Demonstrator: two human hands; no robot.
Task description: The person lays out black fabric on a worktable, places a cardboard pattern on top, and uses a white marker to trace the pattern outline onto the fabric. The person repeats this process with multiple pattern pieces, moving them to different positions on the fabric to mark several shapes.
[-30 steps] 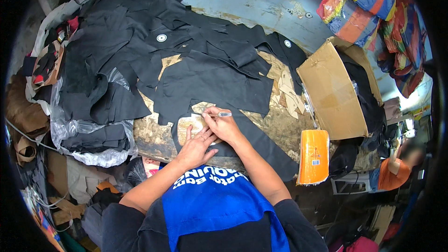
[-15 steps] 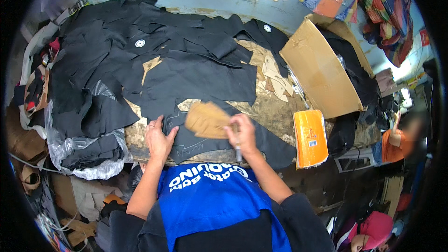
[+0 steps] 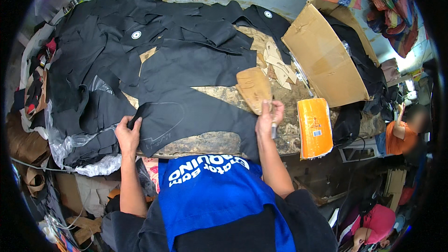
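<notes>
Lifted off the cloth since half a second ago, the tan cardboard pattern (image 3: pixel 254 88) is now held up at the right edge of the black fabric piece (image 3: pixel 186 121), and the left hand has been shifted out to the cloth's left corner. The right hand (image 3: pixel 269 117) is closed on the lower end of the pattern, with a silver pen (image 3: pixel 273 129) tucked under the fingers. The left hand (image 3: pixel 127 133) is closed, pinching the fabric's corner at the front edge of the counter (image 3: pixel 210 142). A pale curved outline is seen drawn on the cloth.

The pinched fabric hangs slightly over the edge, so it may be dragged off and the traced line distorted if the corner is pulled unevenly. The pen may be dropped, since the same hand carries both it and the pattern.

Counted: one held pattern, one pen, one orange packet (image 3: pixel 315 128), one open cardboard box (image 3: pixel 322 60), two round white-ringed discs on the black heap; loose pattern pieces behind cannot be counted.
</notes>
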